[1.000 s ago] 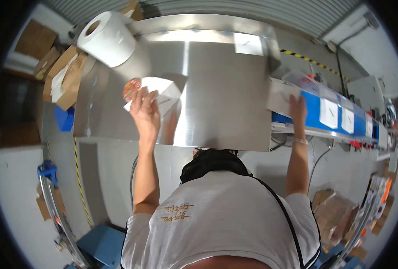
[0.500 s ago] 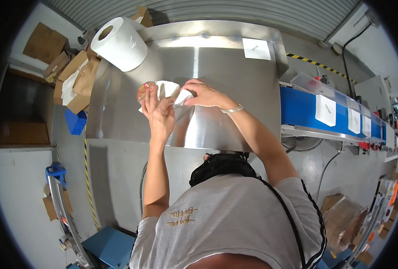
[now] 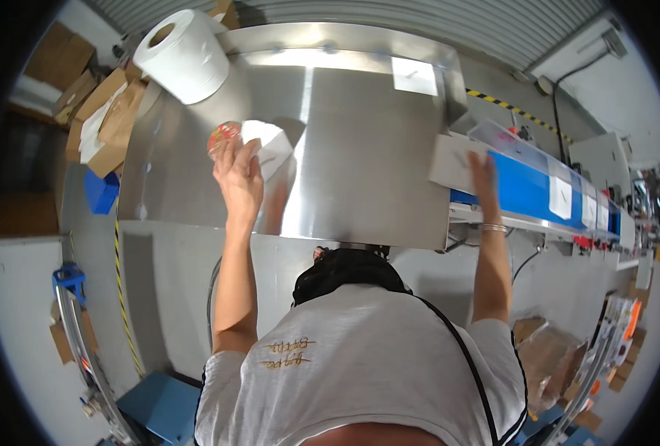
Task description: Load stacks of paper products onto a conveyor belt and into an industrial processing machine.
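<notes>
My left hand point(image 3: 239, 181) is over the left part of the steel table, its fingers curled on a round red-patterned thing point(image 3: 223, 139). Against its thumb side is a white paper-like packet point(image 3: 269, 141) with a folded, angular outline; how it is gripped is unclear. My right hand point(image 3: 484, 182) is smeared by motion at the near end of the blue conveyor belt point(image 3: 523, 182). Beside its fingers a flat white packet point(image 3: 452, 161) lies across the gap between table edge and belt.
A large white roll point(image 3: 183, 59) stands at the table's back left. A white label sheet point(image 3: 414, 76) lies at the back right. Several white packets point(image 3: 560, 197) sit along the belt, behind a clear guard. An open carton point(image 3: 103, 119) and a blue bin point(image 3: 101, 192) are left of the table.
My right hand has left the white packet near my left hand and swung right to the belt, where a flat white packet now lies. The belt's packets have shifted right. My left hand stays with the round thing.
</notes>
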The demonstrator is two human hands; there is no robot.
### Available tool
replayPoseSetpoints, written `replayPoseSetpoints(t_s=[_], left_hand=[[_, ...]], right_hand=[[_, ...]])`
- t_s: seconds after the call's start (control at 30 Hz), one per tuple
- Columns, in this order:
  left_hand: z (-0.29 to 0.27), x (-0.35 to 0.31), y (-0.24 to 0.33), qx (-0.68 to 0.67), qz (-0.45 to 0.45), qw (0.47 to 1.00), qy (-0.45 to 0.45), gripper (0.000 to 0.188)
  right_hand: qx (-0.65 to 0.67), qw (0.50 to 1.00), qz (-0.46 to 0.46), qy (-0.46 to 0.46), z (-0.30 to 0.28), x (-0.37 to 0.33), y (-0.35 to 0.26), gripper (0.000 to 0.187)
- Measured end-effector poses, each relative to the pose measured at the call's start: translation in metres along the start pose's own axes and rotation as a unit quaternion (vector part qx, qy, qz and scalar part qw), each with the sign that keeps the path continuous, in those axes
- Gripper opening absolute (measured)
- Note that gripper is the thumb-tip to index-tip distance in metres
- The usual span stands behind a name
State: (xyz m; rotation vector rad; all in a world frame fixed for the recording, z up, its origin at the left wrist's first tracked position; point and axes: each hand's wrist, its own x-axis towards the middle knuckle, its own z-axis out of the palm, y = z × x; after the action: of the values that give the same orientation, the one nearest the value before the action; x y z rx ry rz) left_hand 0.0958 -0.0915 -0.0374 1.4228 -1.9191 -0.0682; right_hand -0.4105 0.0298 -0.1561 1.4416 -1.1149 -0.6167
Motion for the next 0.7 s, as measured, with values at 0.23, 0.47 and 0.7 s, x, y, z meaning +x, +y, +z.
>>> replayPoseSetpoints(t_s=[0.23,0.47,0.7], left_hand=[[0.002,0.0,0.001,0.002,0.014,1.0,0.014,0.029],[0.001,0.001,0.003,-0.009,0.019,1.0,0.0,0.023],[-0.011,0.011,0.009,-0.012,-0.004,1.0,-0.028,0.057]], right_hand=[[0.66,0.664,0.334,-0.106,-0.051,0.079,0.038,0.052],[0.942,0.333,-0.001,-0.052,-0.193,0.262,-0.007,0.053],[0.911,0.407,-0.052,-0.036,-0.191,0.289,-0.032,0.056]])
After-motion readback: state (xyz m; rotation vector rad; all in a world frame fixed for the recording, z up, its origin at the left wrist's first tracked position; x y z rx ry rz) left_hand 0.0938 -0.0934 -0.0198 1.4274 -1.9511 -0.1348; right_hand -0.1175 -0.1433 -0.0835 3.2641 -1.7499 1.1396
